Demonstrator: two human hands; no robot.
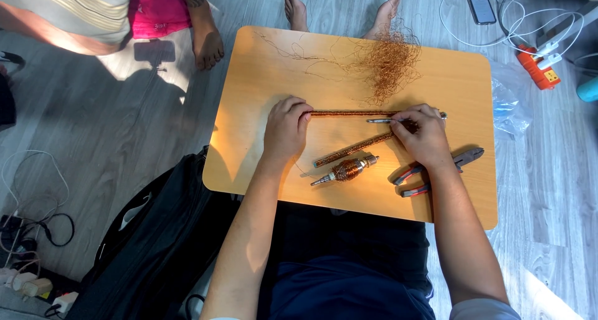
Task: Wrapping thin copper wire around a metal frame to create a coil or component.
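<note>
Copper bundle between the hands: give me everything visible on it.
The copper wire bundle is a long, thin, straight rod of tightly packed reddish-brown strands. It lies horizontally just above the wooden table. The left hand pinches its left end; the right hand covers its right end, where a slim metal tool runs alongside it. A second similar bundle lies diagonally below, apart from it. Whether it rests on the table or is lifted slightly cannot be told.

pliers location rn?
In the head view, the red-handled pliers lie on the wooden board near its right front edge, partly under the right hand and wrist, right of the small copper-wound armature.
</note>
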